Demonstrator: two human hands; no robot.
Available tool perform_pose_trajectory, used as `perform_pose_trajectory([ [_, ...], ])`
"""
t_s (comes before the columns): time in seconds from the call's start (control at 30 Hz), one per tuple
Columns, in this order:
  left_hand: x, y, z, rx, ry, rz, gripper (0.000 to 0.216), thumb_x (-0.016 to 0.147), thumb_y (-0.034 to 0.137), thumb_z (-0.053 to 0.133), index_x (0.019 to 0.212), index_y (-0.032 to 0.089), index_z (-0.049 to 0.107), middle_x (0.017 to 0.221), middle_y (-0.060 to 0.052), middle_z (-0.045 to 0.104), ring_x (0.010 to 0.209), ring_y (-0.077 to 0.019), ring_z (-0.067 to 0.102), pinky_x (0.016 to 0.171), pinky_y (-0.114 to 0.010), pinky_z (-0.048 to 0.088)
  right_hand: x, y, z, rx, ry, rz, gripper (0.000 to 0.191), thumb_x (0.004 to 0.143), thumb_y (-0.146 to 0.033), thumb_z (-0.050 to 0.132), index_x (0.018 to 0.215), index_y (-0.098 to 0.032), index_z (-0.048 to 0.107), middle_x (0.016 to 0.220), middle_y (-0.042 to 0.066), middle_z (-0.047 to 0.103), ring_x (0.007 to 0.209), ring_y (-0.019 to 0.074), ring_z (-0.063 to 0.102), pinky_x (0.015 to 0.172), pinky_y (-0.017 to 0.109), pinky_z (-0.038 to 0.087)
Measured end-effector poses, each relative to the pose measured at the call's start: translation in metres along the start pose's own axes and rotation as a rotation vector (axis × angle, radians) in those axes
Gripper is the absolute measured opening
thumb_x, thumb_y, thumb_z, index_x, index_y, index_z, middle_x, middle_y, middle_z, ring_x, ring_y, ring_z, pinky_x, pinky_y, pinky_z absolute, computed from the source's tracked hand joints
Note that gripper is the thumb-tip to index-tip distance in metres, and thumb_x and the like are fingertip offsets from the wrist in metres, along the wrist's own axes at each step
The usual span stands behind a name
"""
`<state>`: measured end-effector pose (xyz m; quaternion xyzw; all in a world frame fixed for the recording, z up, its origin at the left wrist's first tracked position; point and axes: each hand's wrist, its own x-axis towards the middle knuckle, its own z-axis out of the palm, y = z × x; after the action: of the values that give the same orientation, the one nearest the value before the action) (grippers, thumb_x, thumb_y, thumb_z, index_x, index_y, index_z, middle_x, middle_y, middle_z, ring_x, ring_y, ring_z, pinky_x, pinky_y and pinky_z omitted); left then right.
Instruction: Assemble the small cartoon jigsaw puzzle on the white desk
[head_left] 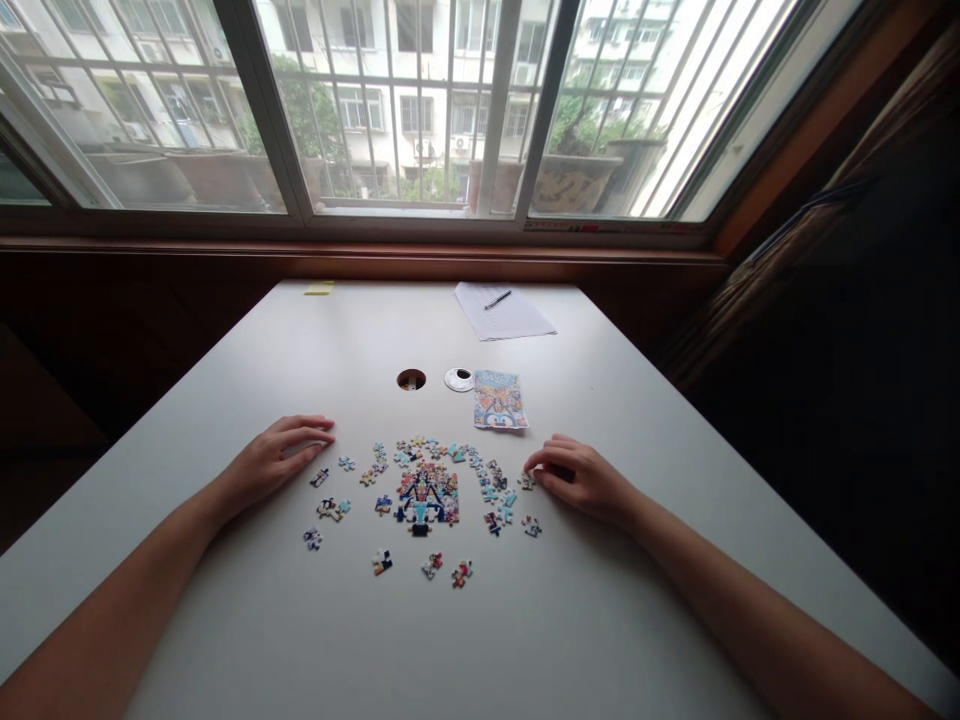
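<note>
A small joined patch of a colourful jigsaw [427,495] lies on the white table [225,400], with several loose puzzle pieces [491,485] scattered round it. My left hand [277,460] rests on the table left of the pieces, fingers loosely curled and apart, holding nothing. My right hand [577,475] lies to the right, fingertips pinched together and touching a loose piece [527,481] at the edge of the scatter.
A printed reference picture [499,400] lies behind the pieces. A round cable hole [411,379] and its white cap [459,379] sit mid-table. Paper with a pen [499,299] and a yellow note [319,288] lie at the far edge, below the window.
</note>
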<state>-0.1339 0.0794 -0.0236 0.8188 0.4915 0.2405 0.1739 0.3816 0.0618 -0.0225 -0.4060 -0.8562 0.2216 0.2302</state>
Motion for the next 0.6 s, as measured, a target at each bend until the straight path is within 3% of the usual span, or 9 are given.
perform_pose_trajectory([
  [0.4, 0.001, 0.001, -0.002, 0.012, -0.020, -0.010, 0.043, 0.096, 0.061, 0.053, 0.113, 0.029, 0.076, 0.136, -0.005, 0.065, 0.128, -0.0271, 0.058, 0.114, -0.044, 0.046, -0.015, -0.017, 0.006, -0.033, 0.007, -0.027, 0.015, 0.096, -0.027, 0.061, 0.105, -0.026, 0.073, 0.077, 0.003, 0.060, 0.078, 0.0196, 0.054, 0.076, 0.034, 0.045],
  [0.6, 0.001, 0.000, -0.003, 0.021, -0.023, -0.014, 0.044, 0.096, 0.062, 0.052, 0.113, 0.029, 0.076, 0.135, -0.005, 0.065, 0.128, -0.0273, 0.059, 0.114, -0.044, 0.047, -0.016, -0.024, 0.011, -0.022, 0.011, 0.062, 0.014, 0.096, -0.032, 0.062, 0.103, -0.027, 0.073, 0.077, 0.002, 0.062, 0.078, 0.0195, 0.054, 0.078, 0.036, 0.045],
])
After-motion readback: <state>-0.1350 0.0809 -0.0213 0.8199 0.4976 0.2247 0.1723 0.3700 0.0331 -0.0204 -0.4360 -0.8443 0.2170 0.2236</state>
